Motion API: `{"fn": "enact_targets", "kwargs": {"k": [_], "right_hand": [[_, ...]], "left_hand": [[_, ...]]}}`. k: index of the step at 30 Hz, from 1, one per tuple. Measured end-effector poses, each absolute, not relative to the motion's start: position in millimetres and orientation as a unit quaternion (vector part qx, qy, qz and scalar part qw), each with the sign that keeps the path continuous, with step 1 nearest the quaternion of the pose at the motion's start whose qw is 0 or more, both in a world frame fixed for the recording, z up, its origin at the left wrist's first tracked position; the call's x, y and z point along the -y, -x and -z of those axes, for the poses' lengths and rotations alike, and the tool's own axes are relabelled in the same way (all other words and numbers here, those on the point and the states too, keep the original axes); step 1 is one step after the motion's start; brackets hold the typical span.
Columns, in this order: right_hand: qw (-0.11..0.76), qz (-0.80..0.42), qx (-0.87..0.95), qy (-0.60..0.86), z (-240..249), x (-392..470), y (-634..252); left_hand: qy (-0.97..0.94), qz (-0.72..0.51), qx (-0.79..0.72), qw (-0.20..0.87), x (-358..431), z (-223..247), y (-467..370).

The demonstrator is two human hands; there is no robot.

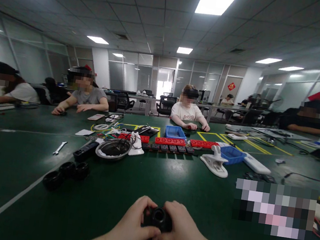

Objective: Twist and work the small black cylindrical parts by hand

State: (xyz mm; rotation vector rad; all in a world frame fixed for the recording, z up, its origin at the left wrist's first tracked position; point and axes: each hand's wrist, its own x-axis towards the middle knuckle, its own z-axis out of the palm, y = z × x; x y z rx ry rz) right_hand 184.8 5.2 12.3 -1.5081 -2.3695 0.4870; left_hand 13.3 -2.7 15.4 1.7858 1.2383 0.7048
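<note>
A black round part with a hole in its middle [159, 215] sits between my two hands near the front of the green table. My left hand [135, 224] grips it from the left, thumb along the near side and fingers curled behind. From the right, my right hand [178, 227] closes on the same part. The fingertips at its far side are partly hidden. Off to the left, several similar black round parts [67, 170] lie grouped on the table; their exact kind is too dark to tell.
Beyond my hands are a round metal pan with black cables [113, 148], a white clip stand [215, 165], red strips [170, 141] and blue trays [231, 155]. A wrench [60, 148] lies at the left. Several people sit around the table [126, 183].
</note>
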Motion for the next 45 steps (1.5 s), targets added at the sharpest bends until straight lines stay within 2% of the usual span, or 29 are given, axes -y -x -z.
{"fn": "enact_targets", "kwargs": {"k": [4, 11, 17, 23, 29, 36, 41, 45], "right_hand": [[0.146, -0.128, 0.829, 0.525, -14, 2, -180], [0.153, -0.233, 0.861, 0.424, -23, -5, -199], [0.155, -0.287, 0.858, 0.397, -25, -12, -206], [0.152, -0.265, 0.858, 0.413, -20, -11, -202], [0.136, -0.143, 0.837, 0.510, -16, 0, -186], [0.225, -0.189, 0.850, 0.436, -26, 7, -192], [0.217, -0.147, 0.849, 0.458, -28, 10, -186], [0.298, -0.150, 0.836, 0.436, -24, 11, -184]], "left_hand": [[-0.708, -0.297, -0.515, 0.382, 6, -12, -17], [-0.749, -0.290, -0.457, 0.381, 2, -19, -12], [-0.766, -0.281, -0.401, 0.415, -5, -17, -5], [-0.766, -0.266, -0.397, 0.430, -3, -20, -5], [-0.749, -0.278, -0.480, 0.361, 5, -21, -14], [-0.791, -0.272, -0.454, 0.306, -7, -12, -2], [-0.840, -0.214, -0.444, 0.227, -4, -12, -6], [-0.832, -0.225, -0.460, 0.214, -1, -13, -9]]}}
